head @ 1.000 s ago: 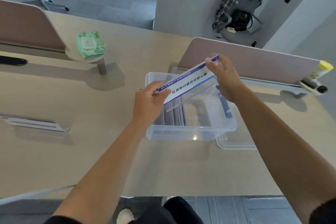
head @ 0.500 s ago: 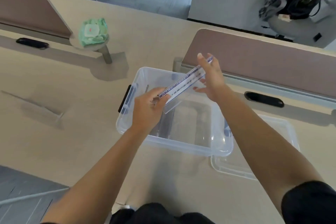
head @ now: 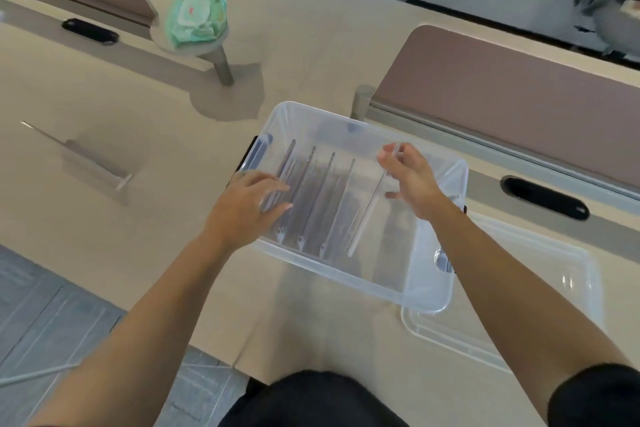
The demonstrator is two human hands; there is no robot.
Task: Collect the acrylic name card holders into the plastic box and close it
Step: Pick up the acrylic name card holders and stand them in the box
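— Bench [head: 145, 246] round the box [head: 346, 274]?
— Lid [head: 561, 274] just right of it, one loose holder [head: 93, 163] well left, wipes [head: 194, 14] behind.
— Hands?
— Left hand [head: 242, 208] lays straight fingers [head: 273, 185] on the boxed holders [head: 311, 204]; right hand [head: 415, 180] pinches the rightmost holder [head: 367, 215].

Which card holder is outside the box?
The holder lying on the desk, left of the box; the others stand inside it, one pinched by the right hand.

One clear plastic box [head: 426, 295] in the middle. About five name card holders [head: 332, 204] standing inside, a bit too blurry to count for sure. One lone holder [head: 93, 163] at the left. One lid [head: 540, 305] at lower right. Two hands: left hand [head: 249, 204], right hand [head: 412, 180]. One green pack [head: 195, 15] at upper left. Two black slots [head: 545, 198].
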